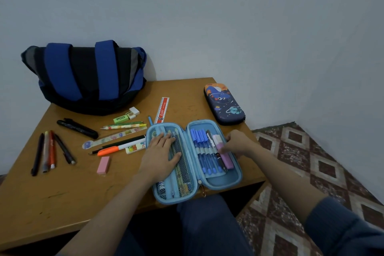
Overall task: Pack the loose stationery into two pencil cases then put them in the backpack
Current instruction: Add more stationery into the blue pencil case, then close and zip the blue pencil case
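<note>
A light blue pencil case [224, 183] lies open at the table's front edge. My left hand [161, 155] rests flat on its left mesh pocket, which holds pencils. Its right half holds several blue pens [202, 151] under elastic loops. My right hand [236, 143] pinches a pink highlighter [225, 158] at the case's right side. A second, dark blue space-print case [224, 104] lies shut at the back right. A blue and black backpack [87, 77] stands at the back left.
Loose on the wooden table [62, 193]: several pens [47, 151], a black marker [78, 128], an orange highlighter [116, 148], a pink eraser [103, 164], green and white erasers [126, 115], two rulers [163, 110], pencils. A patterned carpet [311, 172] covers the floor to the right.
</note>
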The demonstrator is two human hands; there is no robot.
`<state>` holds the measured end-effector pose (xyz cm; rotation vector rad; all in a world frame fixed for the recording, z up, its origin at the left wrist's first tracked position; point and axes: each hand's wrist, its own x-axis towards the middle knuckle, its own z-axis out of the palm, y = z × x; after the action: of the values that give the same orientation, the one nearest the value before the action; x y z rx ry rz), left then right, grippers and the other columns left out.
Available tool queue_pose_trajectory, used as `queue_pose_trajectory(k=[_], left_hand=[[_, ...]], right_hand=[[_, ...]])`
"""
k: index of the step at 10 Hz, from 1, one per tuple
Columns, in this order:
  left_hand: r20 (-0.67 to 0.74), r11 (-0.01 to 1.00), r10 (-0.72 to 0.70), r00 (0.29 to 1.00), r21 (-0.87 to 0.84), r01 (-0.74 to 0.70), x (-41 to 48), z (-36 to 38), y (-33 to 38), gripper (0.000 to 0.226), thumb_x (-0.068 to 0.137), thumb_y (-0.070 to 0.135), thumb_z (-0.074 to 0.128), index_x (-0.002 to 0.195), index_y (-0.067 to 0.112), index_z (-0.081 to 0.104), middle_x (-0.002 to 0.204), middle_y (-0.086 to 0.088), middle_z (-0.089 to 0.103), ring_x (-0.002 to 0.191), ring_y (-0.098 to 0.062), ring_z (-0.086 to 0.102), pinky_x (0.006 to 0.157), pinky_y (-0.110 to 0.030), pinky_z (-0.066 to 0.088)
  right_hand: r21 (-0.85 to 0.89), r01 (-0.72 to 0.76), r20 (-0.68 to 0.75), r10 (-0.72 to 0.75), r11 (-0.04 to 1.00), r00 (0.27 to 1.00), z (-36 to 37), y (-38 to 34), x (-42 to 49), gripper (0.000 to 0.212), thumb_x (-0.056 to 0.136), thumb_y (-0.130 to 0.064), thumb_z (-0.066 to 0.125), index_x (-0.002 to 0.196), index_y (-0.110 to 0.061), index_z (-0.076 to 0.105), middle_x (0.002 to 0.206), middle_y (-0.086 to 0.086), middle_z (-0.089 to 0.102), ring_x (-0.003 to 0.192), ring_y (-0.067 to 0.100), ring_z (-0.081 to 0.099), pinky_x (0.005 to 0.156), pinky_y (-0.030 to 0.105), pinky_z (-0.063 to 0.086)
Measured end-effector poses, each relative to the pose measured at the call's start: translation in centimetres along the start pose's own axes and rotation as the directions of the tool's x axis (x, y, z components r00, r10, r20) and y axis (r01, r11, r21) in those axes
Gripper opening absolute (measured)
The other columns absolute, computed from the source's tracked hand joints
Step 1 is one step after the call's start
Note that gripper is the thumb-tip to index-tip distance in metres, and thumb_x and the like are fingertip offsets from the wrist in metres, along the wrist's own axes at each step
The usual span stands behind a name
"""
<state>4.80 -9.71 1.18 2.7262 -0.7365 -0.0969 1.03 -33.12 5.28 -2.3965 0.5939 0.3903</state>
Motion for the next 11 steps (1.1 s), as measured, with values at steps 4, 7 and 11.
queue_pose_trajectory(k=[4, 7, 11], left_hand=[[-0.271, 0.933, -0.252, 0.929, -0.324, 0.158, -1.2, -1.7, -0.1, 0.039, 0.093, 0.030, 0.051, 0.129, 0.014, 0.047, 0.137, -0.004, 0.042, 0.130, -0.018, 0.033, 0.108, -0.035, 0.029], [0.251, 0.667, -0.456, 0.854, -0.538, 0.515, -2.3, -2.6, -0.6, 0.024, 0.097, 0.029, 0.046, 0.099, 0.011, 0.060, 0.098, -0.008, 0.064, 0.086, -0.022, 0.061, 0.079, -0.033, 0.051], [0.066, 0.613, -0.341, 0.938, -0.741, 0.275, -2.0, -5.3, 4.0, 0.034, 0.094, 0.041, 0.049, 0.118, 0.017, 0.049, 0.094, 0.009, 0.059, 0.076, -0.001, 0.057, 0.059, -0.018, 0.043]], right_hand=[[-0.014, -0.016, -0.053, 0.015, 1.000, 0.998, 0.6, 0.2, -0.1, 0.037, 0.078, -0.018, 0.073, 0.063, -0.013, 0.040, 0.066, 0.002, 0.044, 0.063, 0.018, 0.047, 0.044, 0.024, 0.037], [-0.048, -0.006, -0.063, 0.003, 0.999, 0.998, 0.3, -0.1, -0.3, 0.030, 0.083, -0.022, 0.069, 0.067, -0.008, 0.047, 0.073, 0.008, 0.054, 0.071, 0.023, 0.055, 0.058, 0.031, 0.049], [0.355, -0.050, 0.021, 0.046, 0.934, 0.999, -0.3, -0.2, -1.2, 0.040, 0.095, -0.034, 0.052, 0.096, 0.006, 0.053, 0.075, 0.010, 0.051, 0.060, 0.024, 0.054, 0.037, 0.027, 0.049]])
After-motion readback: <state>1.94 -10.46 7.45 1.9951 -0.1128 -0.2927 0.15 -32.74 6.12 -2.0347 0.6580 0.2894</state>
